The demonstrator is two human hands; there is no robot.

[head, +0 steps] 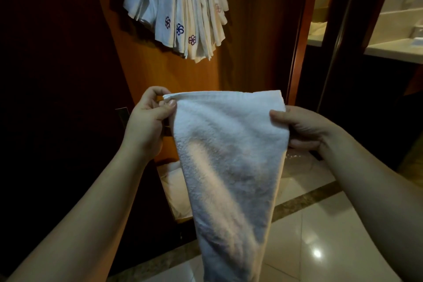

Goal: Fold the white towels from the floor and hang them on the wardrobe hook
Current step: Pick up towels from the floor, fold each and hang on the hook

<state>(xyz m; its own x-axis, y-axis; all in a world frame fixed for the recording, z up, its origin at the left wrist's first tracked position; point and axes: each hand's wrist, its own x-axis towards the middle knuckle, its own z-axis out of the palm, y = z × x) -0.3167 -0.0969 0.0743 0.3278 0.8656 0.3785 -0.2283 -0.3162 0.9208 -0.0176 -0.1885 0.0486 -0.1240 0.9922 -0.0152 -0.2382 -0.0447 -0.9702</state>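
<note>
1. Left hand (146, 121): fingers pinch the upper left corner of the white towel (229, 155).
2. Right hand (304, 129): fingers grip its right edge.
3. Towel hangs between both hands, above the floor (320, 224).
4. Folded towels (180, 11) hang on the wardrobe (251, 41) above.

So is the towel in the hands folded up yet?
Cannot tell for sure. The towel hangs long and loose, pinched at its top corners by the left hand and right hand.
</note>
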